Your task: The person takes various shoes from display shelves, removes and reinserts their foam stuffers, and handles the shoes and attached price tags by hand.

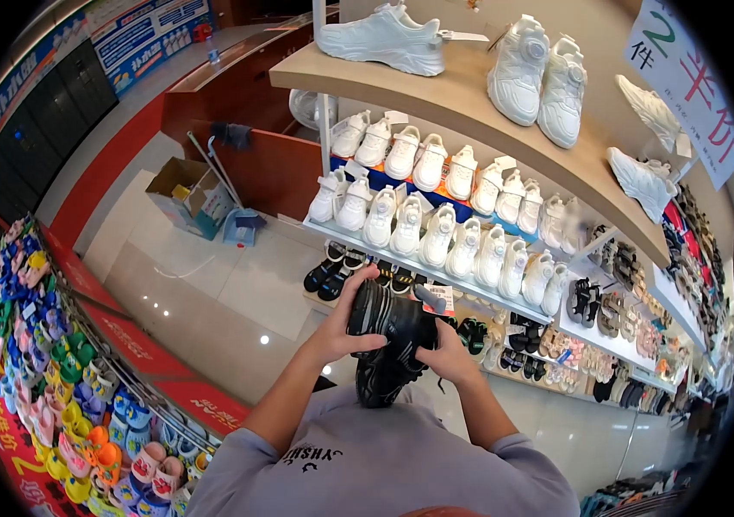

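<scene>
In front of my chest I hold a pair of black sneakers [397, 323], pressed close together and tilted, with ridged dark soles. My left hand [339, 334] wraps round the left side of the sneakers, thumb across the near side. My right hand [453, 351] grips their right side, its fingers partly hidden behind them. A white and red price tag [440, 300] shows just beyond the right hand. Where one shoe ends and the other begins is hard to make out.
White sneakers [436, 234] line the shelves ahead, below a wooden display shelf [462, 84]. Black sandals [325, 274] stand lower down. Colourful clogs [108, 461] fill a rack at left. A cardboard box [190, 198] and blue dustpan [240, 228] rest on the tiled floor.
</scene>
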The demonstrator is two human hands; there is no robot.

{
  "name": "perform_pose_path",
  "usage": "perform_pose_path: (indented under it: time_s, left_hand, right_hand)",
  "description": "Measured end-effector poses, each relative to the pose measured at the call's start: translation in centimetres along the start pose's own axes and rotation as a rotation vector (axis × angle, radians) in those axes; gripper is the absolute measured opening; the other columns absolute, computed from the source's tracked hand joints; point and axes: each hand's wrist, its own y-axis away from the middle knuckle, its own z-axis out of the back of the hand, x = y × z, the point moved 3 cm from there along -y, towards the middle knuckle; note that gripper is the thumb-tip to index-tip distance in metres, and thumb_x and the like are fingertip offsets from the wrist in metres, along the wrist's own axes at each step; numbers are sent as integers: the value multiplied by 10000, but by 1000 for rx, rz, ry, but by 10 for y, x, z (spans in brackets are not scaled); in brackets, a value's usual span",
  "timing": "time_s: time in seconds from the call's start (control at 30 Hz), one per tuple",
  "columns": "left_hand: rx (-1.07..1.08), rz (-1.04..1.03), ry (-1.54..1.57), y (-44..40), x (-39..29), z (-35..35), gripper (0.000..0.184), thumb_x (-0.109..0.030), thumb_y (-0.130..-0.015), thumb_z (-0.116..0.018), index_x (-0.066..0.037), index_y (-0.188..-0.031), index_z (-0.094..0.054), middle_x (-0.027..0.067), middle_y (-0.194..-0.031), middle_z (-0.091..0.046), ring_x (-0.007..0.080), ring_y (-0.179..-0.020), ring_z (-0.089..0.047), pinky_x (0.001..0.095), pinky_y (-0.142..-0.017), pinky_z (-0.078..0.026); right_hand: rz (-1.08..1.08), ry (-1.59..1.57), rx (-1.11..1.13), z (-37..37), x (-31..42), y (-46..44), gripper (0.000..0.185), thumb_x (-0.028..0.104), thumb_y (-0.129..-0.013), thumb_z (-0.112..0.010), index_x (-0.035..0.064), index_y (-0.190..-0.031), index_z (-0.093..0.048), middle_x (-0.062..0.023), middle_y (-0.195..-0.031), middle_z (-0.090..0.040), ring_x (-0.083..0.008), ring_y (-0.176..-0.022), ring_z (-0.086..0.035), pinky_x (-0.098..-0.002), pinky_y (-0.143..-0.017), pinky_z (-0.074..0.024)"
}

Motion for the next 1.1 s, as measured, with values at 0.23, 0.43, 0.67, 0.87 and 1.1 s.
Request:
perform_pose_path:
  time_s: [0.23, 0.43, 0.67, 0.87, 1.1]
  left_hand:
    - [120, 105, -40, -15, -7, 52, 1095, -240, -655, -830, -106, -1516, -166, 122, -1393, -318, 253, -1304, -340, 358, -1100, -239]
    - [192, 128, 9, -14, -12, 88, 1123, -240, -636, -837, -117, -1526, -164, 107, -1365, -336, 244, -1274, -368, 350, -1090, -258]
    - [386, 183, 91, -20, 3, 106, 1073, -184, -670, -822, -117, -1525, -178, 115, -1364, -348, 225, -1286, -362, 349, -1087, -271]
    - [543, 341, 270, -28, 15, 94, 1063, -188, -663, -799, -116, -1524, -180, 106, -1341, -425, 210, -1247, -415, 328, -1082, -280]
    - [636, 382, 373, -32, 36, 86, 1055, -135, -628, -798, -136, -1515, -226, 88, -1343, -437, 194, -1219, -443, 325, -1052, -331]
  right_hand:
    - [-20, -275, -10, -42, 17, -29, 573, 8, -745, -642, -63, -1284, -462, -81, -1119, -600, -143, -976, -584, -275, -846, -484]
    - [-19, -425, -114, -79, 21, -39, 596, -26, -718, -644, -57, -1288, -472, -78, -1131, -598, -151, -987, -591, -274, -863, -482]
    - [-13, -535, -370, -115, 7, -26, 589, -83, -655, -567, -73, -1237, -476, -99, -1115, -601, -167, -987, -606, -300, -865, -496]
    - [43, -687, -648, -141, -15, -12, 577, -99, -658, -543, -50, -1229, -476, -106, -1107, -609, -192, -996, -623, -310, -866, -507]
    - [164, -754, -781, -154, -10, 6, 542, -90, -670, -580, -16, -1200, -496, -88, -1091, -611, -180, -994, -616, -298, -882, -491]
